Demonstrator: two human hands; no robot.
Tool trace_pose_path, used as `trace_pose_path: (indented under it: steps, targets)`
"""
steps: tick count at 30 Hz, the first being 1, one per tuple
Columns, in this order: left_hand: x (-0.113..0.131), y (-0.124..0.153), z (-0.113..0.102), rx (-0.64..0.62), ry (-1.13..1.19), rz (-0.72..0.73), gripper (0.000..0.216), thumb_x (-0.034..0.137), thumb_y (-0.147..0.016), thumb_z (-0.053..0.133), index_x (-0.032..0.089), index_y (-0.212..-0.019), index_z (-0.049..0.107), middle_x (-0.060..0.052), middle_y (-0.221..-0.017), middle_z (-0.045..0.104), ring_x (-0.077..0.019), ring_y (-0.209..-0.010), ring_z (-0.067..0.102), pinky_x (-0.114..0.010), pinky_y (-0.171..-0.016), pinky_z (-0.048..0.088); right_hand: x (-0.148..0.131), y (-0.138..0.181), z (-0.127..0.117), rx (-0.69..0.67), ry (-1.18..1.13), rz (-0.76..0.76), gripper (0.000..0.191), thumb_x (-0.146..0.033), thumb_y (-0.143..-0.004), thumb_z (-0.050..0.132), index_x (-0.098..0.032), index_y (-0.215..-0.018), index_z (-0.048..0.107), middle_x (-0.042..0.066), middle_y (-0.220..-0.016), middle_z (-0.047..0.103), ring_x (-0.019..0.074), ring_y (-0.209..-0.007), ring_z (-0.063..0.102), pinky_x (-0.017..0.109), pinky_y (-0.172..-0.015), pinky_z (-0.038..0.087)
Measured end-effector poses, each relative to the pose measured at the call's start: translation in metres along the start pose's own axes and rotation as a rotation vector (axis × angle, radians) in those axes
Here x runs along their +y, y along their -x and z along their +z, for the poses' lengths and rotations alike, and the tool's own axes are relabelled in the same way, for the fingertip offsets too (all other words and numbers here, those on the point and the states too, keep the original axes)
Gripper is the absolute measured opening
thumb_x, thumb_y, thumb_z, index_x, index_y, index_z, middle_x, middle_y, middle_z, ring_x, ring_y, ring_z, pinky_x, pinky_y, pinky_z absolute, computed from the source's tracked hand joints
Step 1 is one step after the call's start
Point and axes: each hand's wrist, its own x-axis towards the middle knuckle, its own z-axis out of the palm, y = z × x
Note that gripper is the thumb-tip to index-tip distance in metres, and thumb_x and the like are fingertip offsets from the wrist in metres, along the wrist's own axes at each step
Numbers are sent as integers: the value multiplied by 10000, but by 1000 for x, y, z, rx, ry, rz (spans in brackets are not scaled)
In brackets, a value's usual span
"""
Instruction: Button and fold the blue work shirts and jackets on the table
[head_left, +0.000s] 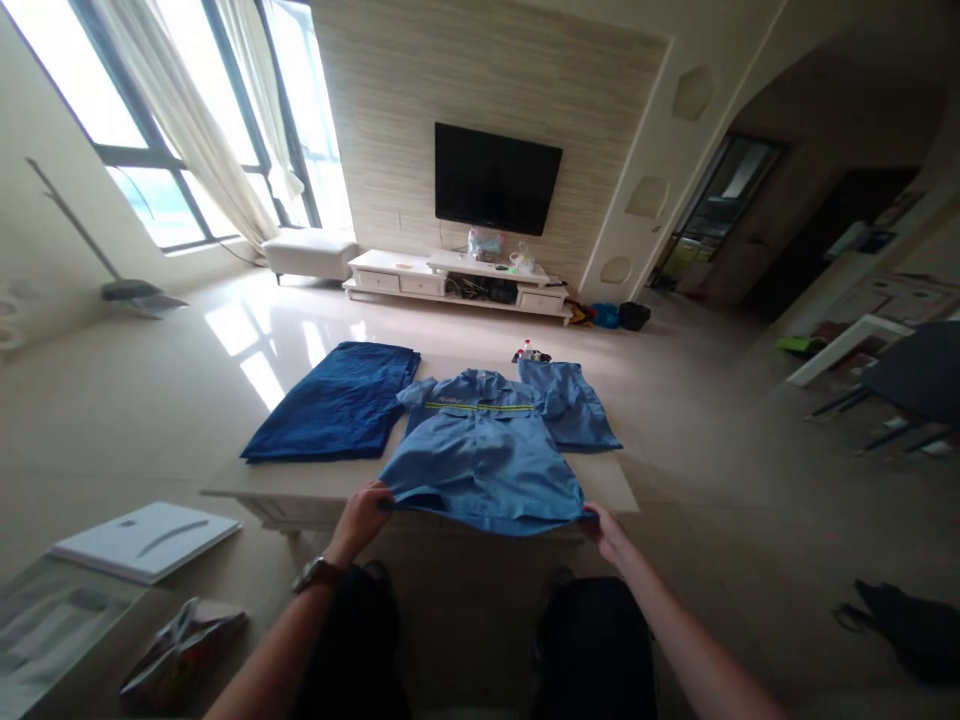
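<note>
A light blue work shirt (484,450) with a yellow reflective stripe lies spread on a low beige table (615,480). My left hand (364,515) is closed on the shirt's near left hem corner; a watch sits on that wrist. My right hand (606,530) pinches the near right hem corner. Both corners hang at the table's front edge. A folded dark blue garment (334,405) lies on the table's left part. A second light blue garment (570,400) lies at the back right, partly under the shirt's sleeve.
A small bottle and dark items (529,352) stand at the table's far edge. A white board (146,540) and a crumpled bag (184,645) lie at my left. TV (496,178) and white cabinet (454,280) on the far wall. Dark chair (919,375) right.
</note>
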Motion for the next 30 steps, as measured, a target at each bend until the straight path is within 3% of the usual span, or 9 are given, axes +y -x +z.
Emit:
trace_pose_path:
  steps: [4,9,13,15,17,20,23,27,30]
  targets:
    - [-4,5,29,-199,-100,-44,155,113,-747,670,217,-790,778,-57,-907,731,-232,-890,676,-326,-837,482,30,-7,8,-51,138,60,203,-317,-497,718,-205,-615,597,25,-627,676,204,-594,650,299,-548,504]
    - [-4,7,32,-247,-165,-52,152,110,-762,668,210,-817,767,-69,-956,733,-238,-957,670,-333,-885,468,42,-23,5,-53,368,4,194,-323,-562,703,-217,-671,583,-1,-682,665,206,-667,651,326,-635,531]
    - [-12,13,40,-269,-160,-70,189,86,-743,655,222,-821,760,-55,-936,729,-232,-938,671,-322,-866,472,54,-24,6,-6,588,-129,205,-238,-553,724,-221,-719,604,25,-868,645,250,-907,633,391,-865,513]
    - [-17,16,46,-274,-109,-76,164,106,-734,676,224,-811,761,-47,-916,723,-222,-915,670,-311,-856,483,63,-14,22,-59,747,-247,221,-212,-603,723,-222,-806,638,59,-1030,636,284,-1069,590,420,-973,458]
    - [-20,19,50,-268,-47,-87,118,142,-739,699,218,-802,762,-40,-893,716,-211,-887,670,-300,-841,496,73,1,52,-224,964,-396,211,-227,-692,723,-235,-889,649,74,-1130,624,310,-1164,543,440,-1002,421]
    - [-19,23,49,-240,24,-102,104,147,-746,697,207,-796,766,-33,-863,711,-195,-852,671,-290,-820,506,87,22,107,-484,1147,-543,166,-281,-790,721,-283,-927,628,28,-1149,642,308,-1201,524,436,-998,408]
    - [-13,25,41,-225,79,-104,123,119,-742,681,203,-761,769,-34,-860,719,-189,-846,677,-292,-830,513,98,31,150,-606,1190,-586,95,-266,-869,648,-311,-938,602,-19,-1131,654,275,-1184,543,417,-1000,411]
    - [-5,25,33,-197,118,-148,115,129,-736,691,205,-752,775,-36,-888,732,-191,-862,685,-304,-856,527,110,27,174,-712,1278,-601,70,-252,-890,644,-266,-952,615,27,-1082,679,274,-1115,592,398,-956,448]
    - [-4,24,31,-202,121,-142,132,124,-731,681,208,-756,780,-37,-884,725,-189,-857,682,-303,-845,530,117,23,179,-775,1328,-624,220,-336,-840,759,-213,-982,645,86,-1106,690,294,-1115,608,401,-957,462]
